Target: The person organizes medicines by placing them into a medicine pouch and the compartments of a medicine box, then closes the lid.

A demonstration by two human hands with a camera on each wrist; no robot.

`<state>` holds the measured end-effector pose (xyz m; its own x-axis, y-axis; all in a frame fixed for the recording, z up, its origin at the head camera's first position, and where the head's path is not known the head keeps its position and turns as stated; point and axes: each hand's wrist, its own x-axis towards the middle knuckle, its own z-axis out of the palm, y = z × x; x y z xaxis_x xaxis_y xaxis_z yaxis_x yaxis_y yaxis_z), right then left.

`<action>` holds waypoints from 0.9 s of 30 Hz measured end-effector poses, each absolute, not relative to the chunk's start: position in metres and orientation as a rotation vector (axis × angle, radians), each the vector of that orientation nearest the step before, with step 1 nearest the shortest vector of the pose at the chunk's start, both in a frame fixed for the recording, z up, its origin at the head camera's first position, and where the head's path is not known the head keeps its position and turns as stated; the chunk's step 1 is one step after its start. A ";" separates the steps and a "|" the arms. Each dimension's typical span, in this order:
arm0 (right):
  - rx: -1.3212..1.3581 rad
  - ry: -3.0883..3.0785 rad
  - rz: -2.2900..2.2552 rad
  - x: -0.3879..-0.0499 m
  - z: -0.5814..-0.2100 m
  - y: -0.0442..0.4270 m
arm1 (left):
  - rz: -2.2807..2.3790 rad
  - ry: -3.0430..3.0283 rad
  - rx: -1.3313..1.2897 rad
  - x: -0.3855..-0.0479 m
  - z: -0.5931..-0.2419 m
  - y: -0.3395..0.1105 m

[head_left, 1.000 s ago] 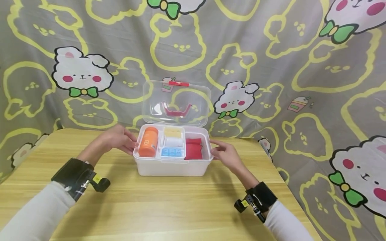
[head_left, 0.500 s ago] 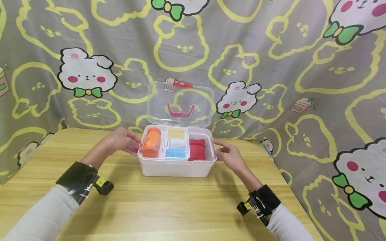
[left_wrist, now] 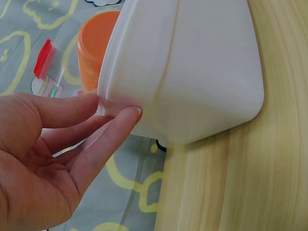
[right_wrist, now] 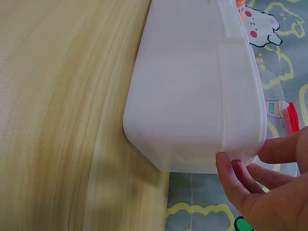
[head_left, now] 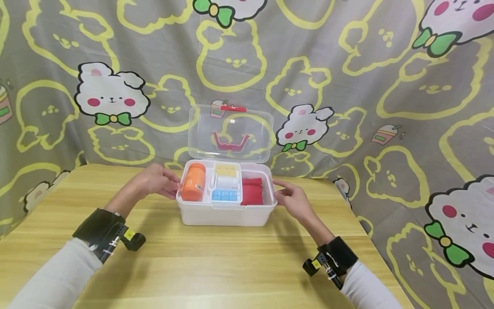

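Observation:
A white plastic storage box (head_left: 225,216) stands on the table, its clear lid (head_left: 231,124) raised at the back. My left hand (head_left: 157,182) pinches the box's left rim between thumb and fingers, as the left wrist view shows. At the right rim, my right hand (head_left: 292,198) pinches in the same way, thumb on top and fingertips under the lip. Inside lie an orange bottle (head_left: 194,182) on the left, a blue pill case (head_left: 224,195), a white roll-like item (head_left: 227,182) and a yellowish packet (head_left: 225,170) in the middle tray, and a red pouch (head_left: 252,192) on the right.
The wooden table (head_left: 216,266) extends in front of the box and to both sides. Behind it hangs a grey curtain (head_left: 231,51) printed with rabbits, close to the raised lid. A pink-red handle (head_left: 230,146) sits on the lid.
The box and both hands appear slightly further right in the picture than one second ago, as does the background. Both hands keep their grip on the rim.

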<state>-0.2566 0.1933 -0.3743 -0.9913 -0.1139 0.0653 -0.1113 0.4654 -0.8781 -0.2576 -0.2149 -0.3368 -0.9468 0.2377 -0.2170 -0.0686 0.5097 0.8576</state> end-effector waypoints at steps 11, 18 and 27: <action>-0.249 2.739 -1.581 -0.256 -0.378 0.194 | 1.174 2.376 0.206 -0.281 -0.317 -0.222; -0.257 2.764 -1.556 -0.251 -0.377 0.192 | 1.247 2.519 0.049 -0.311 -0.289 -0.217; -0.281 2.797 -1.536 -0.252 -0.375 0.188 | 1.515 2.497 -0.225 -0.339 -0.276 -0.212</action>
<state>-0.2515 0.1883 -0.3748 -0.9827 -0.1233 0.1382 -0.1828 0.5254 -0.8310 -0.3388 -0.2116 -0.2757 -0.9659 -0.0207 -0.2581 -0.2384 0.4597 0.8555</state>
